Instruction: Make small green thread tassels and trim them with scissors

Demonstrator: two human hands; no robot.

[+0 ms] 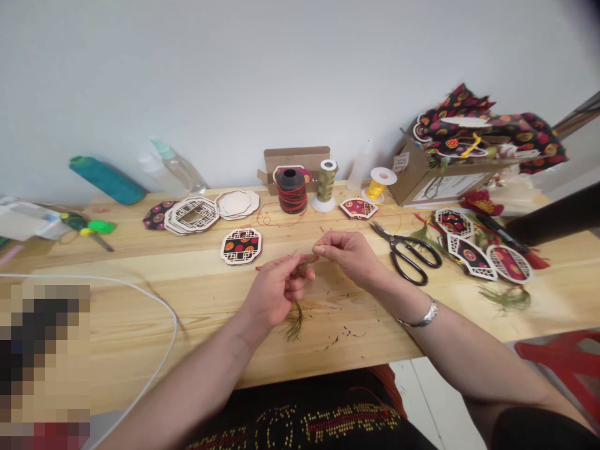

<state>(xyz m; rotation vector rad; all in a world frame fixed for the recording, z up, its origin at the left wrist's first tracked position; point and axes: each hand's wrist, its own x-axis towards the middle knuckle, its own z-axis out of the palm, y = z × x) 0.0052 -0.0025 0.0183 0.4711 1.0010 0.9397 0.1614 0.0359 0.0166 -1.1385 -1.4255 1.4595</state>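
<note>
My left hand [276, 290] is closed around an olive-green tassel, and the tassel's loose strands [294, 324] hang below my palm. Close beside it, my right hand [349, 256] pinches thumb and forefinger together at the upper end of the same tassel; the exact bit of cord there is too small to make out. A bit of red thread [258, 268] shows by my left knuckles. Behind my left hand lies a patterned fabric ornament with a pale cut-out frame [241, 246]. Black-handled scissors [412, 253] lie right of my right hand, blades partly apart.
At the back stand a red cord spool [291, 190], an olive thread spool [327, 186] and a yellow thread spool [379, 184]. Pale frames [192, 215] lie left; finished ornaments [471, 257] lie right, near a full cardboard box [440, 178]. A white cable [159, 300] crosses the left.
</note>
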